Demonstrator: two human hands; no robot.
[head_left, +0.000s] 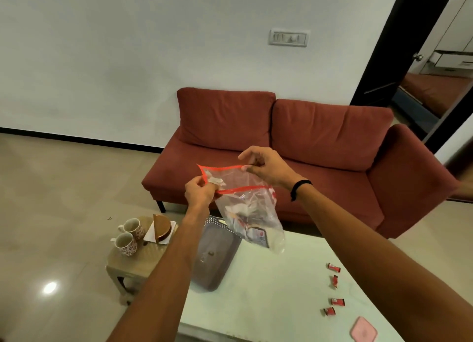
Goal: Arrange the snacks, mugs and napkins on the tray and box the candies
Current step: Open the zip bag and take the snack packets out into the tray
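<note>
**A:** While the person stands over the counter [281, 290], both hands are up in front of them on a clear zip bag [245, 206] with a red seal strip. Left hand [201, 192] pinches one side of the mouth, right hand [266, 166] pinches the far side, fingers curled on the strip. The mouth looks pulled apart.

**B:** What's in the bag?

**A:** Wrapped stuff, red and white packets bunched at the bottom. Can't read them. It hangs above a grey tray [217, 259] with a perforated rim, which sits at the counter's left edge.

**B:** And the candies?

**A:** Four red-wrapped candies [334, 267] lie loose in a rough line on the right of the counter, a pink lid [363, 331] just beyond them. Two floral mugs [128, 236] and a brown napkin holder [161, 229] with white napkins sit on a small side table [133, 265] to the left. Red sofa [294, 142] behind it all.
</note>
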